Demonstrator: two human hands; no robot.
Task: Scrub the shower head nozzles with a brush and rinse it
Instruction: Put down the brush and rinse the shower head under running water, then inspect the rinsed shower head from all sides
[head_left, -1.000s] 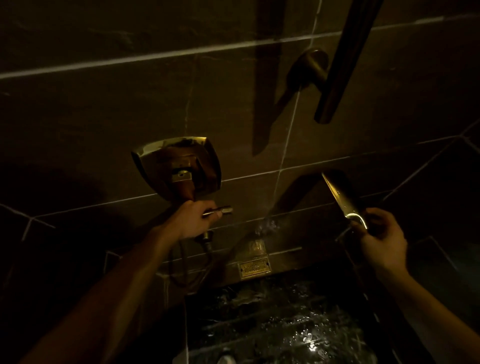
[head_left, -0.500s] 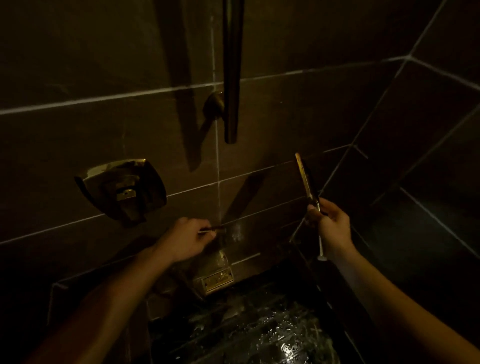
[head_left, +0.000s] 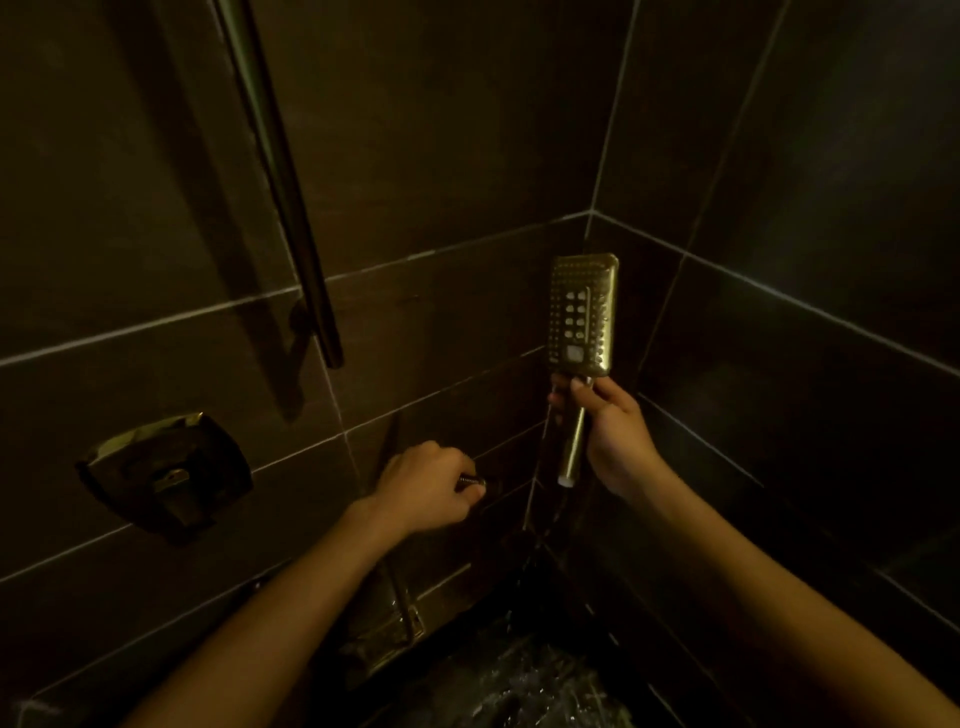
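A rail (head_left: 280, 182) and valve plate (head_left: 166, 467) on tiled wall (head_left: 467, 130).

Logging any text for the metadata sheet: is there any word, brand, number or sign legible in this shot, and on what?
No text can be read.
The shower head, face toward the camera: nozzles and a pale button, no legible mark.
The small metal plate low on the wall: too dark and blurred to read.
The valve plate: no lettering visible.

A bathroom shower corner (dimly lit): dark wall tiles (head_left: 467, 130) with pale grout, a brass mixer plate (head_left: 166, 473) and a slide rail (head_left: 283, 182), a shower head (head_left: 582, 312), wet floor (head_left: 519, 686) below
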